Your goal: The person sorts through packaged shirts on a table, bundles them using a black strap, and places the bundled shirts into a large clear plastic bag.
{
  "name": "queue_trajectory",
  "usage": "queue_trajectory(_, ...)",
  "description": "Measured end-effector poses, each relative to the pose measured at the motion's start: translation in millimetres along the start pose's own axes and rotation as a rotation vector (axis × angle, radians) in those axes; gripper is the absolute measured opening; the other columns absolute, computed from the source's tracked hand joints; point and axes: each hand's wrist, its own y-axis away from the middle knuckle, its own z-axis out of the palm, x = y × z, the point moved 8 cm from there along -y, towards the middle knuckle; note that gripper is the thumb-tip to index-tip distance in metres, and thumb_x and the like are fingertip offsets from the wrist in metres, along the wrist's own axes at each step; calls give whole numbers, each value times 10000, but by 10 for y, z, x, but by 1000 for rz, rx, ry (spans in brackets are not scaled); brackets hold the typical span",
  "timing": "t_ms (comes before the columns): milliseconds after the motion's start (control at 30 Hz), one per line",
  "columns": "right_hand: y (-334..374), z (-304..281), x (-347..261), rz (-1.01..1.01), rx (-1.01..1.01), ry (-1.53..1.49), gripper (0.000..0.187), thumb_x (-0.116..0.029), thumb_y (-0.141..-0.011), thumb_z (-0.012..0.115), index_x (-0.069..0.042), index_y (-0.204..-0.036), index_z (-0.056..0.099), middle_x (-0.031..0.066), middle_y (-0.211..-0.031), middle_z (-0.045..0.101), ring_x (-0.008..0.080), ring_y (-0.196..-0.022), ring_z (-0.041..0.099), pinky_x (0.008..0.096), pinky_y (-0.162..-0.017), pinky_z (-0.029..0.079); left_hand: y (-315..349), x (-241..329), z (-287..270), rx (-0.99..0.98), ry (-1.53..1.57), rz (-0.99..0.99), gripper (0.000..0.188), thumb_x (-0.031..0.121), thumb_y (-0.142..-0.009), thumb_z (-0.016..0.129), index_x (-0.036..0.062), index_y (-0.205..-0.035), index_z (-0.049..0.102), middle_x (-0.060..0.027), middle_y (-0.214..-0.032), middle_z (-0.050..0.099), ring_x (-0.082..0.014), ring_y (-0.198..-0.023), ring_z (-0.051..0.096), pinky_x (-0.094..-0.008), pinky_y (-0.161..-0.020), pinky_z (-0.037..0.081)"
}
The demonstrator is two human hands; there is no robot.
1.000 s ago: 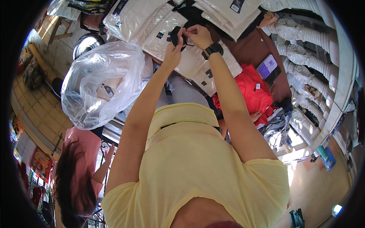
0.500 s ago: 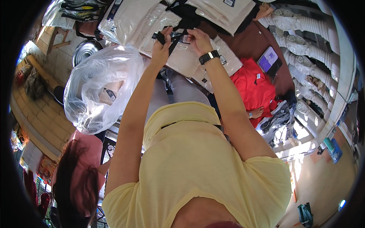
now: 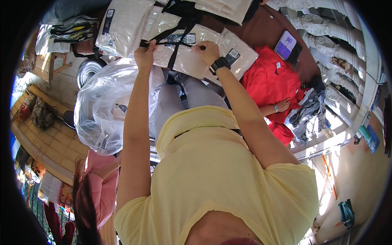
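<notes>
My left hand point(image 3: 145, 56) pinches one end of a black strap point(image 3: 175, 33) at the front of the table. My right hand point(image 3: 209, 53), with a black watch on its wrist, is closed on a dark end of the strap to the right; its fingertips are partly hidden. Between my hands the strap crosses and one length hangs down over cream fabric packs point(image 3: 185, 61) in clear plastic. A dark label point(image 3: 175, 38) shows under the strap, and another label point(image 3: 232, 56) lies right of my right hand.
A large clear plastic bag point(image 3: 98, 110) stands left of my legs. Red cloth point(image 3: 271, 85) lies at right, with another person's hand point(image 3: 282, 105) on it. A purple and white box point(image 3: 287, 45) rests on the brown table cover. A person in pink point(image 3: 100, 183) is at lower left.
My hands have moved apart, the left one leftward and down, spreading the black strap between them. The other person's hand has come further over the red cloth.
</notes>
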Motion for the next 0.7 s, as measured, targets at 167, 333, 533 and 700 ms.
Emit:
queue_trajectory(167,163,-30,259,117,94,265,220,-252,-791,681,-37,-839,682,208,-869,594,365,-821,592,429,-750,476,-160,225,-192,215,-408,378,224,218,-778,732,22,-877,691,-142,-728,667,-246,-673,649,-352,-636,483)
queue_trajectory(333,410,-75,388,227,223,206,204,-226,-803,664,-24,-822,642,209,-928,521,386,-823,569,444,-737,476,-479,-35,-241,226,-519,283,272,281,-795,705,15,-840,673,-154,-736,661,-303,-691,642,-395,-635,479)
queue_trajectory(533,590,-137,726,314,374,258,268,-283,-808,665,-17,-834,639,214,-842,576,374,-814,566,429,-751,470,-518,66,-8,138,-665,398,287,269,-850,635,-6,-928,607,-230,-805,643,-407,-751,623,-467,-662,467)
queue_trajectory(700,627,-28,930,297,508,79,309,-327,-836,652,-20,-828,611,199,-747,607,339,-706,601,395,-671,477,-546,6,174,42,-792,338,280,251,-894,548,-8,-994,510,-288,-835,621,-469,-830,595,-521,-706,446)
